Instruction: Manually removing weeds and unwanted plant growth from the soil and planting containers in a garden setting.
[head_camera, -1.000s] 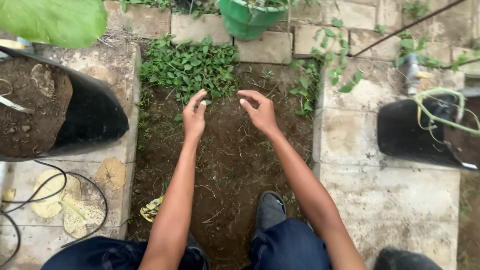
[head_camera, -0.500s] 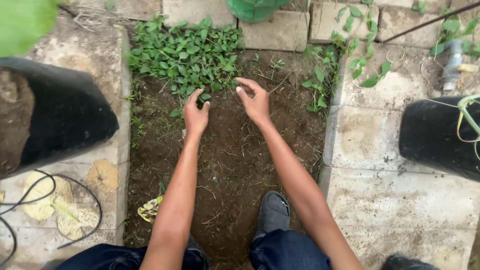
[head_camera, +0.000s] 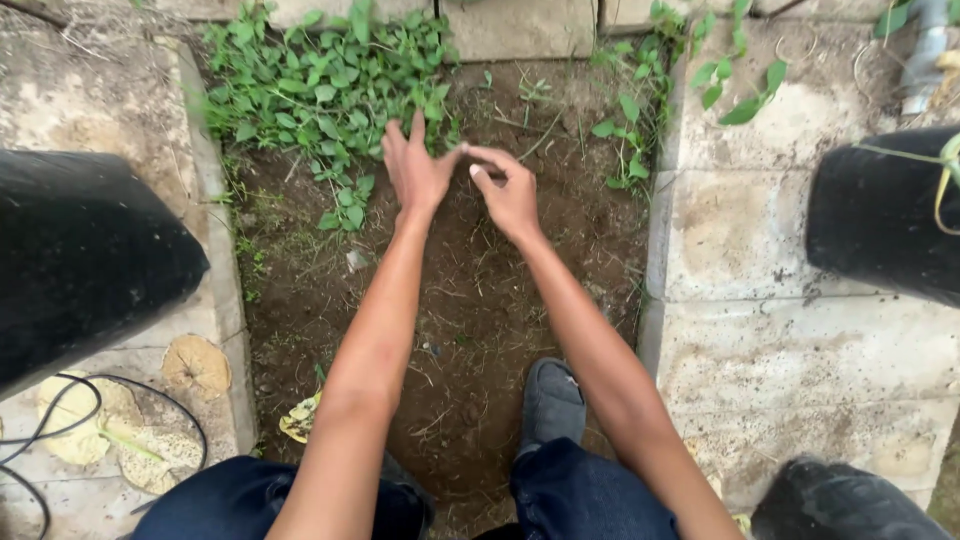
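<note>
A person crouches over a strip of bare brown soil set between pale concrete slabs, both arms stretched forward. The left hand is spread flat with fingers apart, its fingertips at the near edge of a thick patch of small green weeds that fills the far left of the bed. The right hand sits just beside it, fingers curled loosely inward; whether it pinches anything cannot be told. Judging by the ground, most of the bed nearer the person lies bare, with only scattered roots and twigs, while the far left patch and a thinner line of leafy stems along the far right edge are yet uncleared. A black planter bag lies at left, its contents out of sight from this angle. A second black planter stands at right with a green stem hanging across it; its inside is also hidden. A dark shoe rests on the soil near the person, and a black cable loops over yellowed leaves at near left.
</note>
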